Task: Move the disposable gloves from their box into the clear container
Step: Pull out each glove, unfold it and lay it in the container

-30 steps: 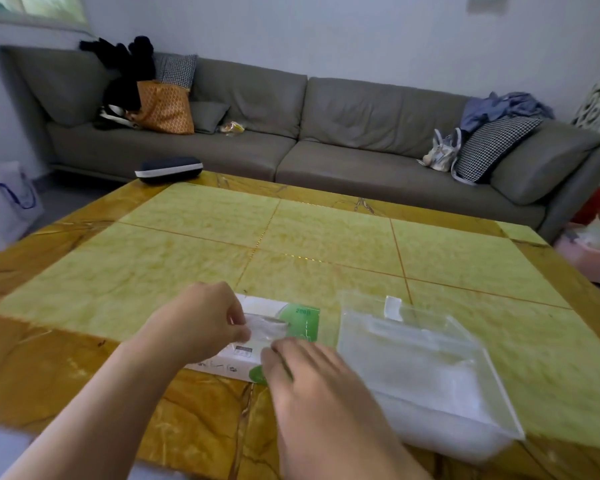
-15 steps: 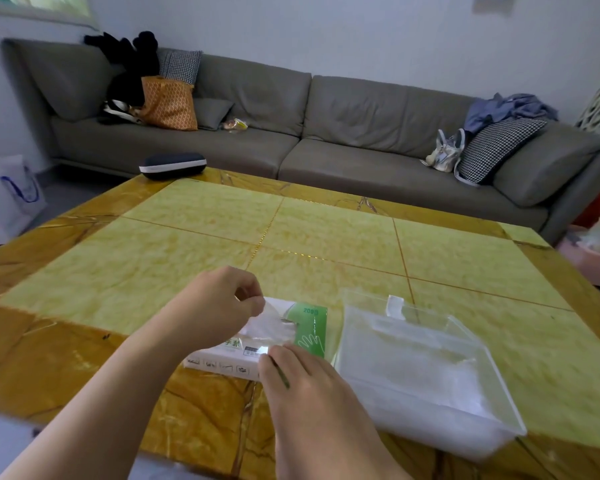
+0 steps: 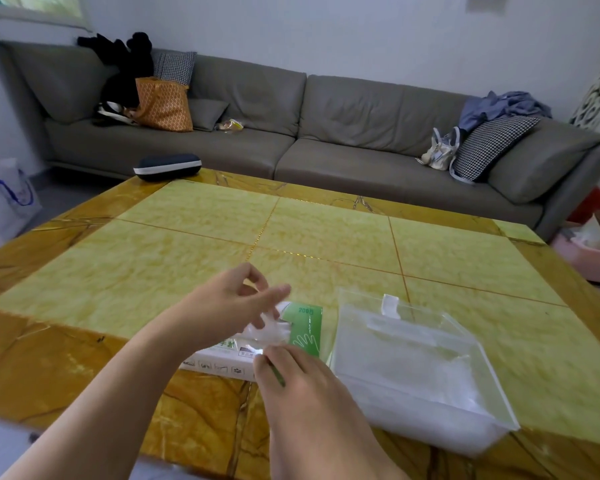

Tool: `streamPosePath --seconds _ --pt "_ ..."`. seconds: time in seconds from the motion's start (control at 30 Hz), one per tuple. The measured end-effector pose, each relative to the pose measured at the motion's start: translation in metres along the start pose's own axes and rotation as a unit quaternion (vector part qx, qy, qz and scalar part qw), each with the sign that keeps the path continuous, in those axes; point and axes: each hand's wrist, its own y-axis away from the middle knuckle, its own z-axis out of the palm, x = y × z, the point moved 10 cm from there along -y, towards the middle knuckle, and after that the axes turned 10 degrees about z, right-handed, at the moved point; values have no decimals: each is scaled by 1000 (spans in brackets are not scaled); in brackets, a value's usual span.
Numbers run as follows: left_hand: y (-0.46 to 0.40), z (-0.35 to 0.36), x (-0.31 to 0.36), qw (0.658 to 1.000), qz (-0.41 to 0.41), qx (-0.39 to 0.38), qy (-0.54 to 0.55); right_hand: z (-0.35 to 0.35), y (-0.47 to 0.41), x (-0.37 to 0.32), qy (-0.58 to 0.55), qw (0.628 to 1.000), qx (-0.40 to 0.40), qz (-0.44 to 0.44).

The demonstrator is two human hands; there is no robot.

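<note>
a living room with a long grey sofa [image 3: 291, 133] against the far wall and a yellow and amber marble-patterned table [image 3: 222, 244] in front of the viewer. near the front edge of the table lies a flat white and green glove box [image 3: 305, 327], and just to its right sits a clear container [image 3: 413, 368] with its top open. the left hand [image 3: 229, 306] hovers above the box, fingers loosely spread, with the thumb and a fingertip pinching a thin, crumpled, see-through disposable glove [image 3: 271, 332] that trails down to the opening in the top of the box. the right hand [image 3: 291, 379] rests its fingertips on the near right corner of the box, fingers curled together and pressing down; whether it grips anything cannot be told. the clear container holds a pale, filmy heap of plastic [image 3: 458, 382] along its bottom, hard to make out through the walls. a dark case with a white stripe [image 3: 167, 166] lies at the far left corner of the table
</note>
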Motion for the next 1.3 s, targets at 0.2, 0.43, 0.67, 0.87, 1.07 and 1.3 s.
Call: streamPosePath --seconds 0.2,0.43,0.67,0.87,1.07,1.3 --pt "-8 0 -8 971 44 0 -236 -3 4 -2 20 999 -17 -20" --pt "-8 -24 -11 959 14 91 -270 -6 6 -2 1 1000 -14 -17" --pt "6 -65 3 962 19 216 -166 -25 7 -7 -7 1000 -4 -25" --pt "7 -39 9 991 48 67 -107 -20 8 -7 -28 999 -13 -30" --pt "8 -39 26 966 81 92 -230 -20 6 -6 -32 998 -43 -16" --pt "11 -20 61 964 184 127 -144 -25 2 -4 -37 999 11 11"
